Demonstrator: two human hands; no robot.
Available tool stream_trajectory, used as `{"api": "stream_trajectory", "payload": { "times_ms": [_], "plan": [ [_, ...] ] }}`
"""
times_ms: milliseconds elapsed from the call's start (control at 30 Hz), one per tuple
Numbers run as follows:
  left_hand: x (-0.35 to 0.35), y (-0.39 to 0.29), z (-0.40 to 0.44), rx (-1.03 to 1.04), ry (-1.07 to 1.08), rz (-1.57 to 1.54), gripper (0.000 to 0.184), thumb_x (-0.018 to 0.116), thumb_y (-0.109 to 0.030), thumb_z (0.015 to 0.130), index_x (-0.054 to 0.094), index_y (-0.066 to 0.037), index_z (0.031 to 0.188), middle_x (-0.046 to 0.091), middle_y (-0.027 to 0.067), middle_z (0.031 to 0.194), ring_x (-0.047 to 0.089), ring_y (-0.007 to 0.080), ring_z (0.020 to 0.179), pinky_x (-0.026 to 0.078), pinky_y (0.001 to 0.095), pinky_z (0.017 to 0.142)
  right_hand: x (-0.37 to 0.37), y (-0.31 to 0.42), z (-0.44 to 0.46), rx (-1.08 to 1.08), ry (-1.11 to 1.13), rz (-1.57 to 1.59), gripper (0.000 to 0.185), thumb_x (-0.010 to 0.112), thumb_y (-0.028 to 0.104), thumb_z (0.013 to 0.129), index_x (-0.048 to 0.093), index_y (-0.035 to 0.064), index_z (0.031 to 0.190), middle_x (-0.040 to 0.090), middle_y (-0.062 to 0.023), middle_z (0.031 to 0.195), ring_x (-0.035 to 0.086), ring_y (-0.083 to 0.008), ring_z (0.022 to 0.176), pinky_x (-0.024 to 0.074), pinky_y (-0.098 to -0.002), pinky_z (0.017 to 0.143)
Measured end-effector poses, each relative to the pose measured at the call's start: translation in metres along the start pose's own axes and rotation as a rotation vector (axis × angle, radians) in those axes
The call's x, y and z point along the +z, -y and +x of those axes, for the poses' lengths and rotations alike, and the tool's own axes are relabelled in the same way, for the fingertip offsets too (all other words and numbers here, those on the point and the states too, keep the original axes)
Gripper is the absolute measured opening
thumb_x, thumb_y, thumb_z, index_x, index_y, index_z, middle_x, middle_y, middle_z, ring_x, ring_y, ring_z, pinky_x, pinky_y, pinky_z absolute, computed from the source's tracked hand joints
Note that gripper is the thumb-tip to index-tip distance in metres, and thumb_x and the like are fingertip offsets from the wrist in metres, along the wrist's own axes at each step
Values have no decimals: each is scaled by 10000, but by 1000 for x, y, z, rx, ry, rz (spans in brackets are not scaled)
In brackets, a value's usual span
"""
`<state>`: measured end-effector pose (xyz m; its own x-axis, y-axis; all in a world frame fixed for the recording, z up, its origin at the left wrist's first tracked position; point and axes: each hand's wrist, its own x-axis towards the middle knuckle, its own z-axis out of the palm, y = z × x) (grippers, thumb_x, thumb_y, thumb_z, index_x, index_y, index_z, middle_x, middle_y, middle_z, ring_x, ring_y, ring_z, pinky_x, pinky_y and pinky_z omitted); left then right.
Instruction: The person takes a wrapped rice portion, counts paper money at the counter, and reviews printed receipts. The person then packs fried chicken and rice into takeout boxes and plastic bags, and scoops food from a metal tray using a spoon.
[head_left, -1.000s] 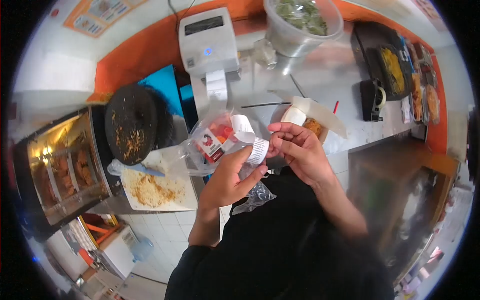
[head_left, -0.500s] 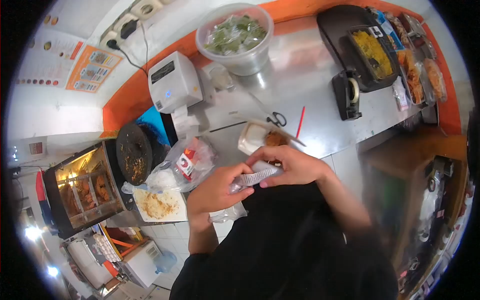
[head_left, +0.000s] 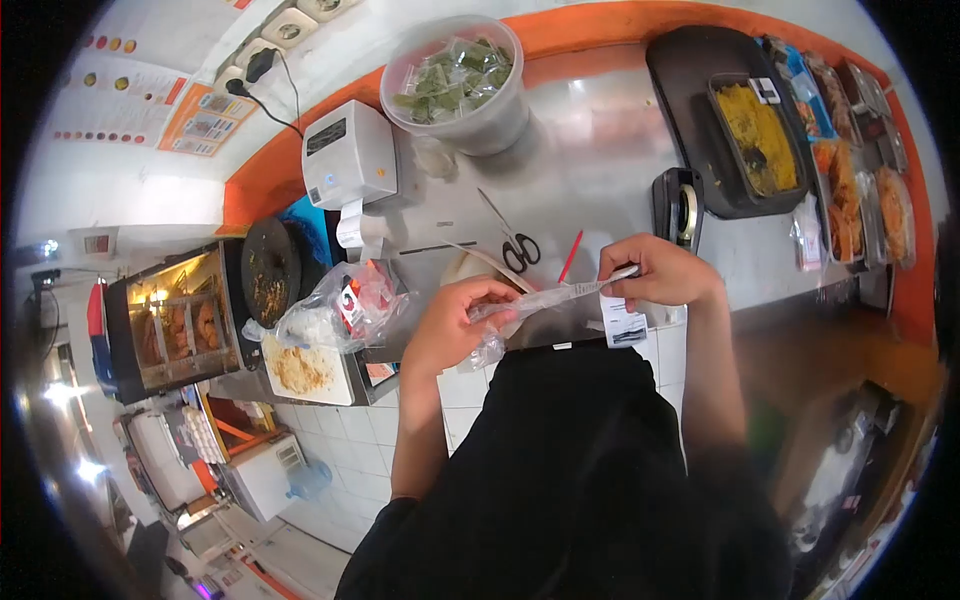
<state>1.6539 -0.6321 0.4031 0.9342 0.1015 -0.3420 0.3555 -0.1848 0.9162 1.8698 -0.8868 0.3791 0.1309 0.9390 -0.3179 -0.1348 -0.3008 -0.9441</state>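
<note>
My left hand (head_left: 455, 325) is closed on a crumpled clear plastic bag (head_left: 487, 350), part of which hangs below the fingers. A narrow translucent strip with print (head_left: 565, 294) stretches from it across to my right hand (head_left: 660, 272). Thumb and fingers of the right hand pinch the strip's far end, and a white printed paper slip (head_left: 625, 325) dangles under them. Whether strip and bag are one piece I cannot tell. Just behind the left hand is an open food box (head_left: 478, 266), mostly hidden. Black-handled scissors (head_left: 521, 252) and a red stick (head_left: 571, 256) lie beyond the hands.
A label printer (head_left: 349, 155), a tub of leafy packets (head_left: 455, 85) and a tape dispenser (head_left: 680, 208) stand on the metal counter. At left are a cutting board (head_left: 330, 378), a plastic bag with a red label (head_left: 365, 300) and a lit fried-food cabinet (head_left: 180, 320).
My hands have moved apart, the right one going rightward and up, drawing the printed strip out between them. The paper slip now hangs in view. The camera view has shifted slightly.
</note>
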Motion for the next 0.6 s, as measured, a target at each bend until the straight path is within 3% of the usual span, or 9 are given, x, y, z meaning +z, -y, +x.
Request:
{"api": "stream_trajectory", "payload": {
  "times_ms": [33,167,267,333,467,500,533,600],
  "plan": [
    [0,1,3,91,16,58,250,775,-55,916,700,40,1135,680,28,978,615,99,850,502,259,764,-7,3,1,-5,12,-7,70,696,21,941,668,-37,970,682,-35,864,649,-68,721,553,-234,613],
    [-6,1,9,45,-27,106,236,785,-77,912,699,57,1086,689,26,941,609,92,832,481,253,732,-34,9,3,68,-27,-44,84,708,26,916,670,-33,962,684,-32,868,655,-77,690,553,-236,596],
    [-30,3,2,104,-210,326,231,785,-91,914,698,45,1079,683,20,902,607,79,834,462,242,710,-63,7,0,123,-125,-38,58,693,21,907,673,-16,946,681,-31,848,648,-79,635,544,-239,575],
    [-37,-2,-8,-65,-269,10,134,731,-65,952,707,21,1052,706,21,954,611,80,863,483,251,776,-78,-7,13,107,-276,-45,115,678,53,878,675,-39,946,689,-54,849,658,-96,638,550,-260,565],
    [-34,1,4,101,-451,-150,217,698,-37,967,675,6,1179,699,-5,1049,619,69,951,497,240,831,-109,-81,73,52,-461,-5,159,655,33,879,677,-53,1011,677,-83,851,672,-111,645,562,-259,581],
    [-32,6,7,57,-512,-92,255,694,-34,969,657,5,1218,695,0,1087,626,80,979,505,250,851,-116,-94,86,89,-508,-14,213,674,65,874,701,-52,1050,714,-156,924,732,-213,779,604,-334,707],
    [-32,11,10,56,-520,-91,255,694,-34,969,657,5,1218,695,0,1087,626,80,979,505,250,851,-116,-111,97,86,-501,-15,213,674,65,874,701,-52,1050,714,-156,924,732,-213,779,604,-334,707],
    [-32,20,15,127,-521,-128,259,695,-33,967,655,5,1220,693,13,1108,633,88,1000,507,249,853,-114,-134,114,-66,-886,-582,360,695,98,861,679,-60,1184,732,-235,1034,729,-365,986,584,-433,890]
  ]
}}
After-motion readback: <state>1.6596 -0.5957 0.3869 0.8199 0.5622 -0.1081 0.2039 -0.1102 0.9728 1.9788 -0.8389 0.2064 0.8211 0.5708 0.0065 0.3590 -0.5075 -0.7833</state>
